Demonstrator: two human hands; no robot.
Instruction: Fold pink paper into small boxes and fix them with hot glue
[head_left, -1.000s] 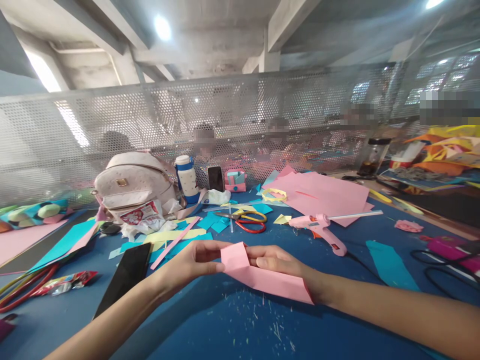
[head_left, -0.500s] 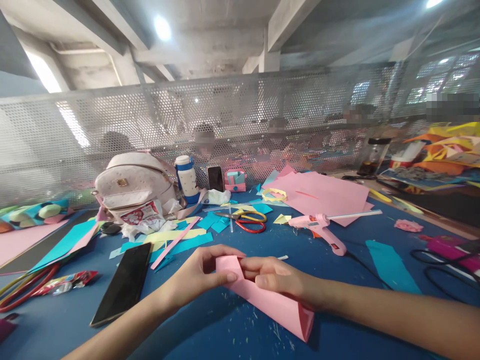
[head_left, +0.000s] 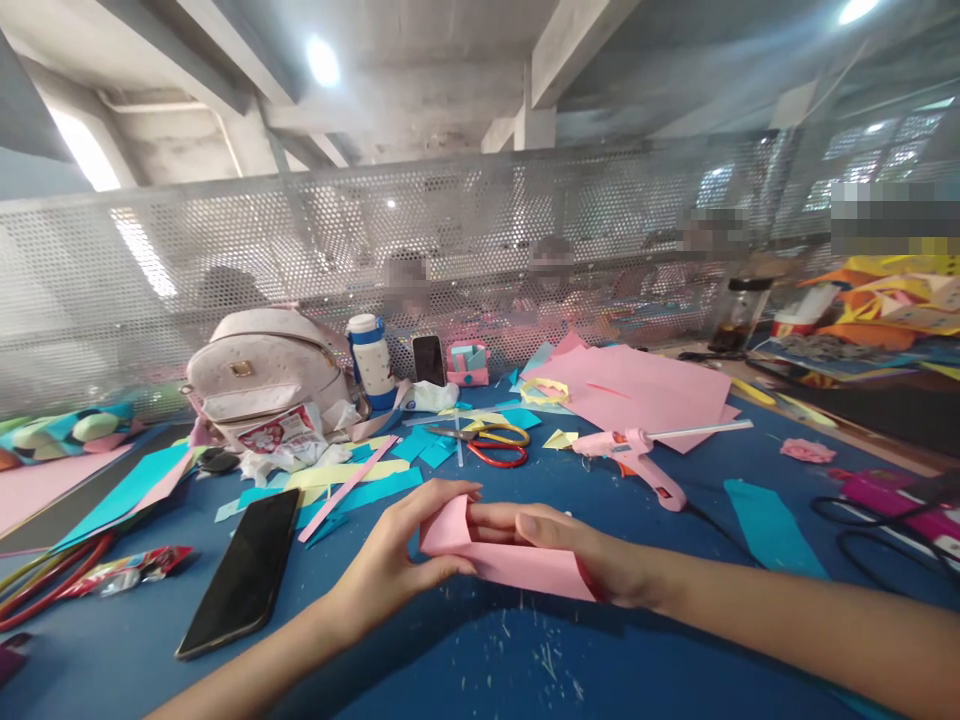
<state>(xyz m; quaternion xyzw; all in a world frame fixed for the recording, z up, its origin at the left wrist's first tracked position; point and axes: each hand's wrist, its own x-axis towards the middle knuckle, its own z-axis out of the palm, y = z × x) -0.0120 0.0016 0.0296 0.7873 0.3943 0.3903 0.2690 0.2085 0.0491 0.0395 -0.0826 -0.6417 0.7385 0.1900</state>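
A strip of pink paper (head_left: 525, 570), bent over at its left end, is held between both hands above the blue tabletop. My left hand (head_left: 409, 545) pinches the folded left end between thumb and fingers. My right hand (head_left: 574, 545) is closed round the long part from behind, its fingers partly hidden by the paper. Beyond the hands lie scissors (head_left: 499, 447) with red and yellow handles. A pink glue gun (head_left: 637, 462) rests to the right, and a black phone (head_left: 244, 570) lies left of my left hand.
A pale backpack (head_left: 262, 375) and a water bottle (head_left: 371, 365) stand at the back, before a perforated metal screen (head_left: 465, 230). Large pink sheets (head_left: 637, 390) lie at the back right. Blue and yellow scraps surround the scissors. A candy wrapper (head_left: 135, 570) is at the left.
The paper strip has turned so its right end has risen and come closer to level. My right hand has shifted round behind it, and my left hand still grips the folded end.
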